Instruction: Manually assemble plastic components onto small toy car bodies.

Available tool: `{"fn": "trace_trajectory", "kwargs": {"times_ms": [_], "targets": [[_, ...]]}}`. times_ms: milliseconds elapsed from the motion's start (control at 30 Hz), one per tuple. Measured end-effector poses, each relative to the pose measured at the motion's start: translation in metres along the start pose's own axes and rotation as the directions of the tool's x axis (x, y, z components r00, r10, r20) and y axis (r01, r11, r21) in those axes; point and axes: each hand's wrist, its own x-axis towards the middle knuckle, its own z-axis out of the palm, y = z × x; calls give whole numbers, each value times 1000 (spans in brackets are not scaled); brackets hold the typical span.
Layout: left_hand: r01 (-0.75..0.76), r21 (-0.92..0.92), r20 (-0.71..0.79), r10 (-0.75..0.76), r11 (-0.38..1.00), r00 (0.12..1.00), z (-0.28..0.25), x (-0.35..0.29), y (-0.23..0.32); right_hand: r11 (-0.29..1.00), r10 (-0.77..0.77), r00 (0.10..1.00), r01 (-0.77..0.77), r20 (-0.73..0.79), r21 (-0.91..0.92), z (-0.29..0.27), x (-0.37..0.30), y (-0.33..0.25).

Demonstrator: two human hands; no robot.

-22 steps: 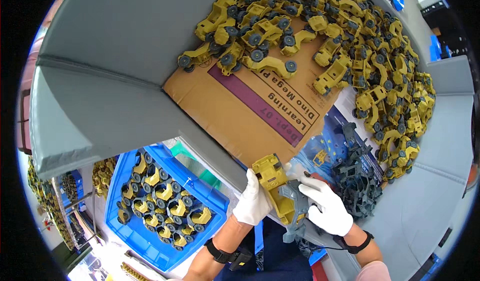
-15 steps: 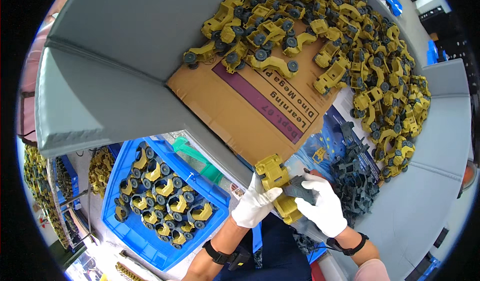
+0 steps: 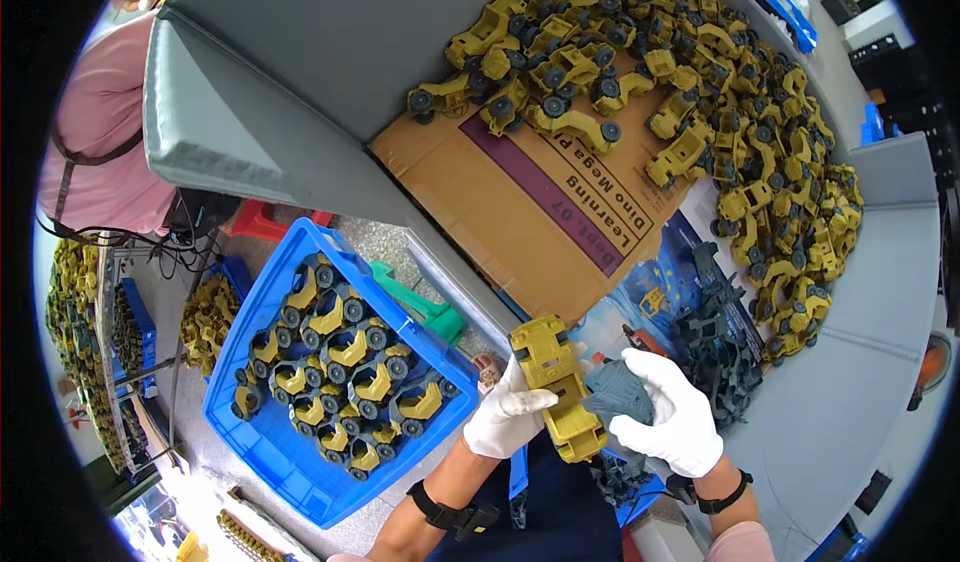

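Observation:
My left hand, in a white glove, is closed around one side of a yellow plastic toy vehicle body, its thumb across the middle. Just right of it, my gloved right hand grips a dark grey moulded plastic part between thumb and fingers. The grey part sits close beside the yellow body; whether the two touch I cannot tell. Beyond my right hand lies a heap of similar dark grey parts. A reddish-orange object with a dark tip shows behind my right fingers.
A brown cardboard box lies within grey panel walls. Many yellow vehicle bodies with dark wheels are heaped over its far side and to the right. At lower left, a blue bin holds rows of yellow-and-grey vehicles. A person in pink is at far left.
My right hand has drawn the grey part rightward off the yellow body, which it overlapped before. The yellow body is turned more upright in my left hand. The whole view has shifted slightly.

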Motion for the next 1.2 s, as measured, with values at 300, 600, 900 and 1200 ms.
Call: {"fn": "trace_trajectory", "kwargs": {"times_ms": [300,600,900,1200], "targets": [[0,-16,79,1,1000,997,-10,-9,0,994,104,994,-105,25,33,-1,-1,6],[-35,13,54,34,999,998,-9,-4,1,997,65,995,-63,75,-35,-3,1,8],[464,312,-66,-468,829,881,-17,3,2,772,-313,920,392,237,-501,-15,12,0],[417,340,-285,-330,843,900,38,4,12,757,-332,923,383,194,-529,-34,33,40]]}}
